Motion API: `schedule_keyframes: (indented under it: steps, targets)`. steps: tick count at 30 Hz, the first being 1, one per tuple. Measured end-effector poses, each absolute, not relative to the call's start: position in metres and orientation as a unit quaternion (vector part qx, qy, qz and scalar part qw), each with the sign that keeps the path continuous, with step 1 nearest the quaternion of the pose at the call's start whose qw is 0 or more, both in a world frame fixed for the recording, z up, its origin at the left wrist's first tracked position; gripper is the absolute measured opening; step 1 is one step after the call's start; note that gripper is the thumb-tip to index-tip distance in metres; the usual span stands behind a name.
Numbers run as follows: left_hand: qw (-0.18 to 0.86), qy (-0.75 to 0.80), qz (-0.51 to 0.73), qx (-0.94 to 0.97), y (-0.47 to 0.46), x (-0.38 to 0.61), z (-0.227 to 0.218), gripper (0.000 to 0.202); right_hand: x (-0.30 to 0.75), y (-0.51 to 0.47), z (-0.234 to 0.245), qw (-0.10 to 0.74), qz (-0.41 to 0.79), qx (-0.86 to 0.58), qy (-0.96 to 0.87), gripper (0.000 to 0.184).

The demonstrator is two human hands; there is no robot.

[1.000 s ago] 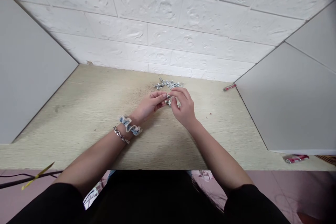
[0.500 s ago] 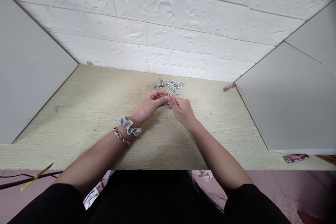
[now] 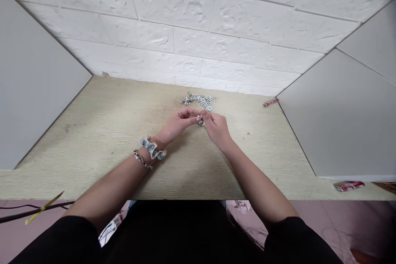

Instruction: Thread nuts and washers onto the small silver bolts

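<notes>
So, left hand [image 3: 176,126] and right hand [image 3: 216,128] meet near mid-tabletop [image 3: 102,132], both closed to a pinch around a small metal fastener [image 3: 201,122]. Fingers wrap most of it; only a bright sliver shows between the fingertips [image 3: 196,119], so type can't be confirmed. Could be a nut on a bolt, can't resolve. Long axis and pointing direction also unreadable. Right-hand fingers sit over it from the right, left fingertips come in from the left and touch it. Can't tell which hand carries the load.

Heap of bolts, nuts and washers [image 3: 198,100] lies just far of the hands, not touching them, with individual parts overlapping and too small to count. Scrunchie [image 3: 151,148] and chain bracelet [image 3: 142,159] sit on the left wrist. Black sleeves [image 3: 77,239] cover both upper arms, cut off at the near edge of the frame.

Far side of the tabletop runs up to a white brick-textured wall [image 3: 192,37], with grey panels [image 3: 34,78] on left and right. Small red stick [image 3: 270,102] sits at the far right corner against the right panel. Red-and-white object [image 3: 348,186] sits at the near right edge. Black cable with a yellow tip [image 3: 43,209] crosses near left, below the tabletop.
</notes>
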State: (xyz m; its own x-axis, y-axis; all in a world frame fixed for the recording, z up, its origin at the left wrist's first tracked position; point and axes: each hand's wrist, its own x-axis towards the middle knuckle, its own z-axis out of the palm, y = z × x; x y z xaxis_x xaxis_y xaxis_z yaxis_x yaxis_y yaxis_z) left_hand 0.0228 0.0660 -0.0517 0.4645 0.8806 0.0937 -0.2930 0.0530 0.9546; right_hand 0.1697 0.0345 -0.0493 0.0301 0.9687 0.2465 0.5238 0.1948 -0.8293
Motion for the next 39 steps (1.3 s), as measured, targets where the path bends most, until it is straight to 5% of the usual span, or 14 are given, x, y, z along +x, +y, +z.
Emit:
schedule_keyframes:
  steps: [15, 24, 30, 39]
  targets:
    - [0.727, 0.291, 0.424, 0.455, 0.067, 0.023, -0.053, 0.024, 0.167, 0.038, -0.058, 0.486, 0.156, -0.488, -0.708, 0.015]
    - [0.770, 0.273, 0.439, 0.373, 0.069, 0.022, -0.057, 0.019, 0.166, 0.036, -0.054, 0.491, 0.016, -0.439, -0.752, 0.022]
    - [0.790, 0.230, 0.460, 0.335, 0.071, 0.021, -0.056, 0.020, 0.165, 0.033, -0.053, 0.475, 0.006, -0.454, -0.754, 0.009]
    - [0.775, 0.215, 0.437, 0.403, 0.066, 0.023, -0.055, 0.019, 0.165, 0.027, -0.048, 0.427, 0.125, -0.517, -0.731, 0.047]
